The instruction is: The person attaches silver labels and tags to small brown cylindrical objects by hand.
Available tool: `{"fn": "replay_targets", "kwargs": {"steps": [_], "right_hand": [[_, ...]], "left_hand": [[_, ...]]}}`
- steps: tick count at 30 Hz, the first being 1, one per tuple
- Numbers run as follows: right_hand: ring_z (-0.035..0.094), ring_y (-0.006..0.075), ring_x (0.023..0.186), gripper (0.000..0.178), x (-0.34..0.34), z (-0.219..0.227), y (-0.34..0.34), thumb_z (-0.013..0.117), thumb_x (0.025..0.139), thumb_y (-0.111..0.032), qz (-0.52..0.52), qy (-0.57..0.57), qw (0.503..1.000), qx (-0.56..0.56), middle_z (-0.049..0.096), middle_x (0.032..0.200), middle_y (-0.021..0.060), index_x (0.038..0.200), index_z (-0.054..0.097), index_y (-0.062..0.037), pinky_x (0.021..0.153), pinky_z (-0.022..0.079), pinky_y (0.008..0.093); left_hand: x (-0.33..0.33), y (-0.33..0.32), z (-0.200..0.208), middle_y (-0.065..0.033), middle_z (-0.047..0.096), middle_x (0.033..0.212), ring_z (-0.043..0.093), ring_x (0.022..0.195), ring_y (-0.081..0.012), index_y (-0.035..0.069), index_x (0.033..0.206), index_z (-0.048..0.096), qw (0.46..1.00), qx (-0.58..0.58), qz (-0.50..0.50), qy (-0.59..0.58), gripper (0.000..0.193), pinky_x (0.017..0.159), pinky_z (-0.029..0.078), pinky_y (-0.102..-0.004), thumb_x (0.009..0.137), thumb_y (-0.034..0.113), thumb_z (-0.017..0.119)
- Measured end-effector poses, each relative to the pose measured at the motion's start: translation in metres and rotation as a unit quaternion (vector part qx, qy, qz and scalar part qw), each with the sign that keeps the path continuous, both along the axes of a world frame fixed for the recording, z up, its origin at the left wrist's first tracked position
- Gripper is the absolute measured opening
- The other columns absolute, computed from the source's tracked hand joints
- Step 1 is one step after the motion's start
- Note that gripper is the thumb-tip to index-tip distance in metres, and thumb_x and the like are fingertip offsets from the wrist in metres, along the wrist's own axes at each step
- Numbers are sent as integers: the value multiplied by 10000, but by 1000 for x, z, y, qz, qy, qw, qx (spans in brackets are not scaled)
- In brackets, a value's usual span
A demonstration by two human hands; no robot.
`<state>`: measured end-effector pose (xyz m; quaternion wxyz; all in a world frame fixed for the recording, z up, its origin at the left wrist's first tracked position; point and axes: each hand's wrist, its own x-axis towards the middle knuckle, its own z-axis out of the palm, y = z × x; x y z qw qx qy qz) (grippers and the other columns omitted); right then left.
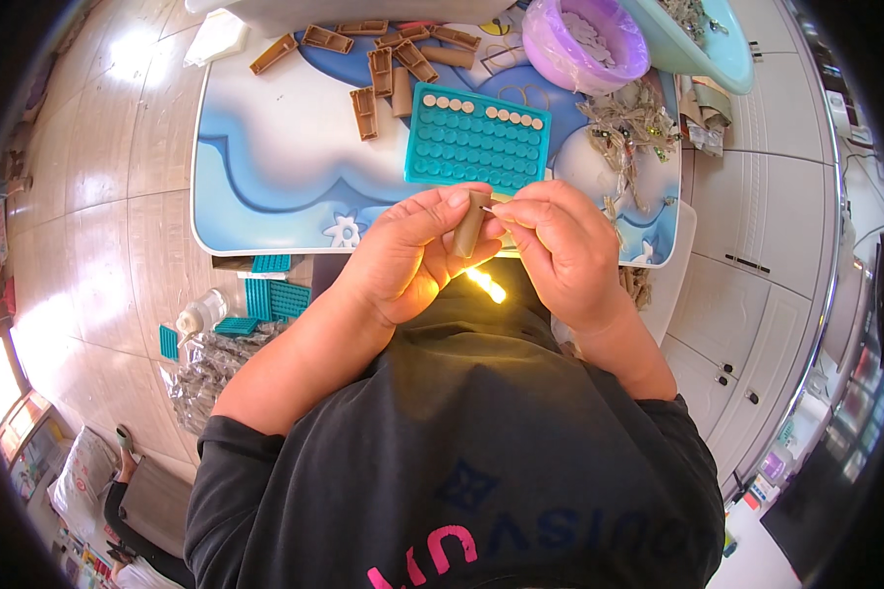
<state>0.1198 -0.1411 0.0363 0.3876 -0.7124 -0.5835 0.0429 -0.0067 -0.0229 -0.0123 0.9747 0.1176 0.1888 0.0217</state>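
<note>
Holding a small tan tube (pixel 470 224) upright above the near edge of the bench (pixel 265 147), left hand (pixel 402 257) closed around its lower half. Right hand (pixel 558 250) pinching a thin wire (pixel 492 210) at its top. Judged light, stiff, thin-walled plastic; best gripped mid-body, gently. Teal tray (pixel 476 137) just beyond.
</note>
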Motion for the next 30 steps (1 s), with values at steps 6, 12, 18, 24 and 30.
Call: {"fn": "replay_targets", "kwargs": {"steps": [6,12,18,24,30], "right_hand": [[587,258,683,186,2,-1,-1,674,676,14,3,-26,1000,-15,589,783,76,839,603,-44,584,481,343],[598,259,669,182,-2,1,-1,684,686,10,-15,14,1000,-19,601,782,89,842,598,-33,573,488,339],[612,266,673,167,-1,-4,-5,684,706,-1,-22,44,999,-8,613,789,105,850,602,-22,573,494,340],[601,270,689,155,0,-4,-1,668,710,-4,-3,-18,1000,-7,608,786,86,844,595,-31,584,487,349],[598,266,681,153,-1,-5,0,663,707,-6,1,-42,999,4,604,784,86,839,591,-29,578,484,349]], "left_hand": [[2,-1,8,-100,632,952,616,909,-185,-23,1105,558,999,-5,8,43,269,898,467,-350,915,167,546],[3,-3,9,-94,633,970,631,884,-186,-20,1104,563,998,9,7,64,275,855,510,-329,906,171,564],[2,-2,5,-102,612,1045,622,938,-191,-27,1171,510,999,20,-4,46,315,918,485,-364,928,173,510],[4,-7,9,-93,627,988,626,899,-182,-22,1134,540,997,33,13,70,290,881,500,-340,916,170,542],[4,-7,4,-99,625,1032,614,967,-186,-27,1169,522,998,39,17,55,331,914,485,-356,929,201,513]]}}
